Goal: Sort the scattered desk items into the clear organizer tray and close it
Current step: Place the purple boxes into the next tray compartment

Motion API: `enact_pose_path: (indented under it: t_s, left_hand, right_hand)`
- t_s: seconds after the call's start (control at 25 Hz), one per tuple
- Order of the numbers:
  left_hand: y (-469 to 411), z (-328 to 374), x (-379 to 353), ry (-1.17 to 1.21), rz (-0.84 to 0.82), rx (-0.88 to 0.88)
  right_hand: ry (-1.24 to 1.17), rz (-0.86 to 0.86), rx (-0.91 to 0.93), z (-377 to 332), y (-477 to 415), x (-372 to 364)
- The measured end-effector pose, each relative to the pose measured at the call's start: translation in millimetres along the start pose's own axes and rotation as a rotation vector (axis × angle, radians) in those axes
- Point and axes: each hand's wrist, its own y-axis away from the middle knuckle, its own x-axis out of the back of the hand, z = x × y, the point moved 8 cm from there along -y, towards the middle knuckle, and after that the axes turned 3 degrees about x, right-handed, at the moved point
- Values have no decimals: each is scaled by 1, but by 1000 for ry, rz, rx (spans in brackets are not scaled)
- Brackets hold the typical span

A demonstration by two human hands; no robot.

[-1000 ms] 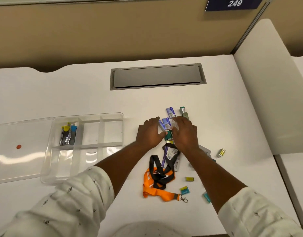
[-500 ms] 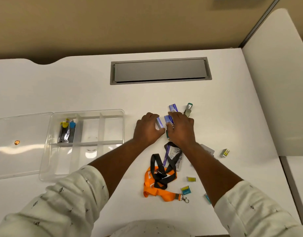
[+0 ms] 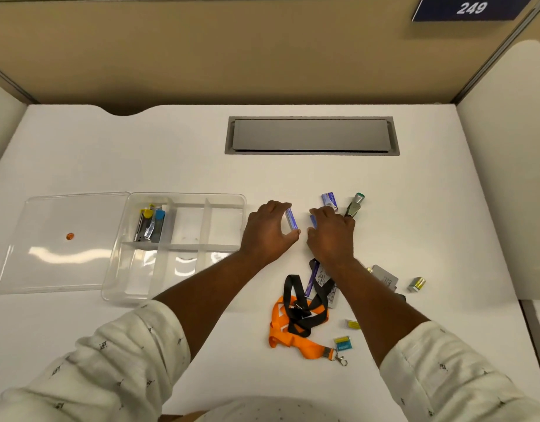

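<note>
The clear organizer tray (image 3: 183,197) sits on the left of the white bench (image 3: 141,153), its lid (image 3: 49,263) swung open and lying flat just to its left, an orange dot (image 3: 69,236) on the lid; the far-left compartment holds a few narrow tools with yellow and blue tops (image 3: 150,223); the other compartments show only clear plastic.

Just right of the tray the left hand (image 3: 267,233) pinches a small purple box (image 3: 290,222) between thumb and fingertips, the box on edge; beside it, apart by a narrow gap, the right hand (image 3: 332,234) curls its fingers down over a second purple box (image 3: 313,220), of which only an edge shows; a third purple box (image 3: 329,201) lies on the bench just beyond the right hand's fingers, and a metal clip with a green end (image 3: 356,203) lies beside it.

Nearer the person, under the right forearm, a black lanyard (image 3: 293,287) tangles over an orange lanyard (image 3: 296,341) and a printed badge (image 3: 313,277); a grey card (image 3: 384,277) and three small yellow-green packets (image 3: 417,284) (image 3: 352,324) (image 3: 342,343) lie scattered around; a grey cable hatch (image 3: 311,135) is set in the bench further back.
</note>
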Motion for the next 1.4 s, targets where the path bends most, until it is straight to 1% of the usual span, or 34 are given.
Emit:
enact_pose_path:
  t_s: [0.16,0.4,0.52,0.72,0.84,1.0,1.16,1.4]
  left_hand:
    - [8,-10,13,1,15,15]
    - [24,-41,47,36,57,32]
    - [34,-67,72,85,99,51]
    - [54,-124,115,113,164,50]
    - [62,-158,131,106,185,56]
    - [64,-194,141,110,159,52]
    - [58,-212,145,68,125,26]
    - [45,-226,150,39,74,-10]
  right_hand:
    - [-58,-41,-4,-12,1,0]
    - [-327,110,-9,-54,12,15]
    - [-440,173,-12,-85,21,25]
    - [-523,237,63,-152,34,33]
    - [-562,214,101,-194,43,22]
    - [-552,161,118,-237,47,3]
    - [-550,89,79,-258,43,-15]
    - [-517,52,32,-276,28,-27]
